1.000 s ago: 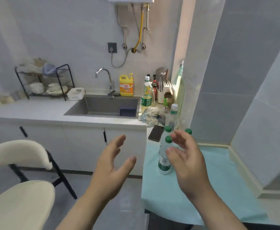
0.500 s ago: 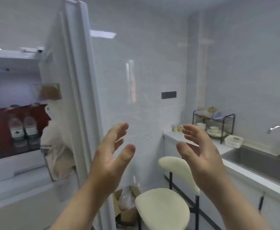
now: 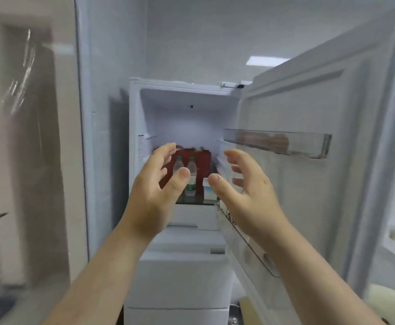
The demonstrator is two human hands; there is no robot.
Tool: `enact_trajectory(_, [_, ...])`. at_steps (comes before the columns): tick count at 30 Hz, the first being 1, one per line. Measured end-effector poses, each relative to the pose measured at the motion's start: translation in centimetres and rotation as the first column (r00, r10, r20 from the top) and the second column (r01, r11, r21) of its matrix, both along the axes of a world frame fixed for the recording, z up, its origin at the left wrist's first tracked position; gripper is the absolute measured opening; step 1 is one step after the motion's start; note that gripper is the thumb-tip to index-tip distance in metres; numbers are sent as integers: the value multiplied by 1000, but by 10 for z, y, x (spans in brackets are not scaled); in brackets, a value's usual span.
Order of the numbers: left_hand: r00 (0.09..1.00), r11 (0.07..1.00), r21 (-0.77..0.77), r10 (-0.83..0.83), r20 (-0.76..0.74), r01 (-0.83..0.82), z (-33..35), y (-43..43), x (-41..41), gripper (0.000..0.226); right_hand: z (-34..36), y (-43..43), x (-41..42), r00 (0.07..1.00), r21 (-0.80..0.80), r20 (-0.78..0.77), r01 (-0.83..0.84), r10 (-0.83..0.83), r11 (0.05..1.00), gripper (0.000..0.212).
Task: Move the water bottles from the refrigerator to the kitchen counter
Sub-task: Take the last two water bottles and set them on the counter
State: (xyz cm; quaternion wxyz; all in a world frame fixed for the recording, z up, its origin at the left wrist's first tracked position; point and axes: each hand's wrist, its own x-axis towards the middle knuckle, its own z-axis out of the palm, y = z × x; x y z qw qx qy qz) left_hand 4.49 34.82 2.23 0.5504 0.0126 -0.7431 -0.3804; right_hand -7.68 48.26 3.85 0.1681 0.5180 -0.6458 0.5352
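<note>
Two water bottles (image 3: 187, 175) stand side by side on a glass shelf (image 3: 195, 201) inside the open refrigerator (image 3: 191, 127). They have green caps and green labels, and a dark red thing (image 3: 202, 160) sits right behind them. A small white and blue carton (image 3: 208, 188) stands on the shelf just beside the bottles, on the door side.

Both hands are up in front of the refrigerator and both are empty. The left hand (image 3: 155, 186) has its grip wide open, with the fingers spread and the thumb sticking out. The right hand (image 3: 245, 186) is the same, open and curved like a cup. Nothing is touching either hand.

From the camera, the bottles show in the gap between the two hands, closer to the left thumb. They sit deeper in than the hands, so the hands seem well short of them.

This looks like the step of reaching in for more bottles. Next, each hand needs to go in past the shelf edge and close around one bottle, near its middle. The carton is close, so the right hand should take care not to bump it. The refrigerator door (image 3: 309, 160) hangs open beside the right hand, with a clear door bin (image 3: 278, 143) sticking out near it. The worktop is not in view.
</note>
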Motion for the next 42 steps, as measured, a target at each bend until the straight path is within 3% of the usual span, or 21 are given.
enact_trajectory(3, [999,999,48,21,24,-22,-4,-65,-7,51,-8,-66,-5,998,40,56,0,-2,999,75])
enact_trajectory(9, [990,983,164,58,126,-78,-28,-169,-66,88,-27,-165,-52,978,49,189,74,-82,996,72])
enact_trajectory(16, [980,960,249,81,180,-125,-49,-260,-169,76,-50,-270,-141,939,59,313,134,-145,989,76])
enact_trajectory(22, [964,928,304,154,214,-216,-64,-335,-242,79,-70,-370,-212,899,65,416,124,-140,990,86])
enact_trajectory(29, [950,867,420,164,266,-267,-96,-427,-303,90,-111,-460,-285,828,114,520,175,-209,978,68])
enact_trajectory(32, [940,859,437,131,316,-266,-118,-466,-339,92,-133,-490,-319,804,85,551,212,-223,974,36])
enact_trajectory(34, [927,872,417,103,360,-258,-135,-484,-362,95,-147,-505,-340,785,71,582,212,-213,975,37])
enact_trajectory(36, [908,876,411,70,413,-255,-152,-502,-388,103,-162,-521,-363,753,86,619,218,-223,972,57])
enact_trajectory(39, [902,851,459,39,431,-256,-171,-523,-423,105,-177,-547,-391,731,115,641,209,-234,971,37])
enact_trajectory(42, [900,830,486,45,433,-275,-184,-536,-447,92,-184,-567,-409,733,120,631,229,-252,966,34])
